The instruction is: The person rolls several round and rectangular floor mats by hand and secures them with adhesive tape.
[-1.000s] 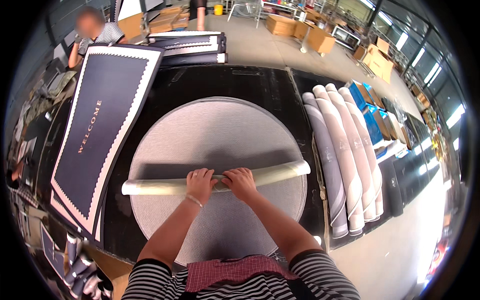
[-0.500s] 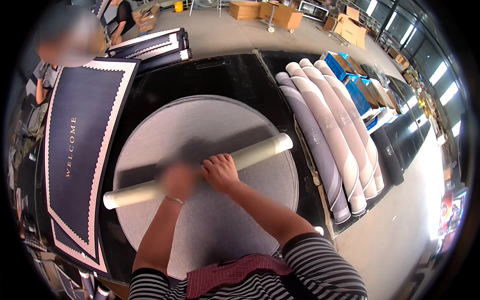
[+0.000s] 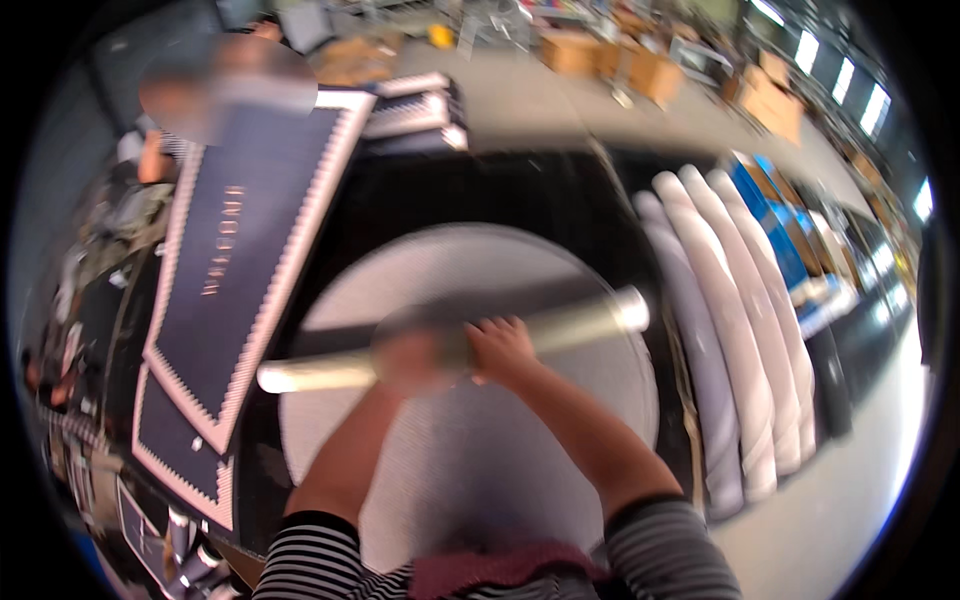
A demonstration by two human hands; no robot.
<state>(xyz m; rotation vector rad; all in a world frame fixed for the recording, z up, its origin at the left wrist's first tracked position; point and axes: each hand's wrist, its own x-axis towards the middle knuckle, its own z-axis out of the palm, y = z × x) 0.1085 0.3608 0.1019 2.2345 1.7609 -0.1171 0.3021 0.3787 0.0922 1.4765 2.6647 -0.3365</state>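
Observation:
A long pale yellow roll (image 3: 585, 324) with white ends lies nearly crosswise on a stack of round grey mats (image 3: 455, 490). My right hand (image 3: 502, 348) is closed over the roll just right of its middle, fingers curled on its far side. Beside it, my left hand (image 3: 408, 362) rests at the roll, but blur smears its fingers, so their hold cannot be told. Both forearms reach in from below with striped sleeves.
On the left, a dark blue mat (image 3: 265, 190) with a pale jagged border overlaps another mat (image 3: 180, 450); a person stands at its far end. Several rolled mats (image 3: 735, 340) line the right side, near blue bins (image 3: 785, 245). Everything lies on black tables (image 3: 480, 185).
My view has turned, shifting the scene rightward. Both hands stay at the roll. On the left, the upper dark blue mat has slid away from me, uncovering more of the lower mat.

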